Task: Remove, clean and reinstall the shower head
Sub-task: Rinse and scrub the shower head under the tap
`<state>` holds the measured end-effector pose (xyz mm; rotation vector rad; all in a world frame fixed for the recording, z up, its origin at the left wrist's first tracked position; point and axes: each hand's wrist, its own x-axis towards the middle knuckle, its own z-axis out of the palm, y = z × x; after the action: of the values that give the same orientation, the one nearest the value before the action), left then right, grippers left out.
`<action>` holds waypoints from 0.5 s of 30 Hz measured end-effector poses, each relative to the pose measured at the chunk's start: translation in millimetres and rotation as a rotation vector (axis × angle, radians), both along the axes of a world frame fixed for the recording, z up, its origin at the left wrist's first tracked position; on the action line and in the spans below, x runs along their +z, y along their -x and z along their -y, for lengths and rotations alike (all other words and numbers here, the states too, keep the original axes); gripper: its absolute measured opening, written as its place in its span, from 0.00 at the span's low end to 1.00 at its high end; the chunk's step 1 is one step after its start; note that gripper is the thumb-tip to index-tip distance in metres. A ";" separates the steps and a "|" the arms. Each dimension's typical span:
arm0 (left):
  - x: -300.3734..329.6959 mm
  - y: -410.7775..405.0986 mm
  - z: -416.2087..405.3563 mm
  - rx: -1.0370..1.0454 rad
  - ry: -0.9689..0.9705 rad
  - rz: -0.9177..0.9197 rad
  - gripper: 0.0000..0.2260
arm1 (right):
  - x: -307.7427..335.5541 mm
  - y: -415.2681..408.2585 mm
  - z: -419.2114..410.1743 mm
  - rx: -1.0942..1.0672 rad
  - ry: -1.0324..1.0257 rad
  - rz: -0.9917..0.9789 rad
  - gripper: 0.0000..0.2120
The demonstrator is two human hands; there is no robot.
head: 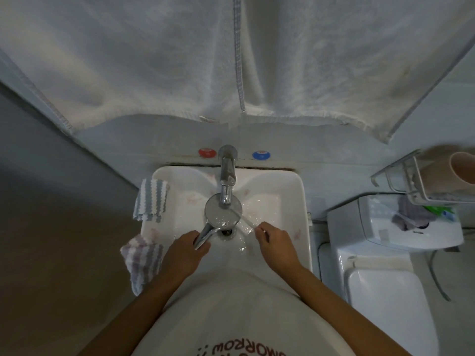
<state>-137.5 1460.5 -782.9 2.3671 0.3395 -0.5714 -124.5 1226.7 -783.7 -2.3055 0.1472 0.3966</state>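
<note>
- My left hand [183, 249] grips the round chrome shower head [223, 210] by its handle, face up under the chrome tap [227, 181], so running water rinses it.
- My right hand [273, 238], loosely curled, seems to pinch something small; what, I cannot tell.

Two white towels [231, 60] hang on the wall above. A blue-and-white striped cloth [151, 200] lies over the sink's far left rim, a purple-striped cloth [141, 260] over its near left edge. Red [207, 153] and blue [261, 155] caps sit on the wall. To the right, a toilet [385, 291], a wire rack [421, 181] holding a pink cup [462, 168]
</note>
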 end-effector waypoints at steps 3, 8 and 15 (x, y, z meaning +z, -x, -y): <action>1.5 -0.5 1.4 0.020 -0.012 0.009 0.13 | -1.4 -2.6 3.2 -0.058 -0.020 0.006 0.13; 0.8 -1.8 1.1 0.109 0.007 0.016 0.12 | 1.8 0.9 -1.5 0.053 -0.001 -0.013 0.14; -1.4 -7.2 4.3 0.184 0.029 0.001 0.13 | 2.9 -8.7 -6.6 0.075 0.063 0.047 0.14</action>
<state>-130.3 1456.2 -784.3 2.2778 0.5383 -0.4850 -115.8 1233.3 -780.8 -2.3855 0.0509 0.3803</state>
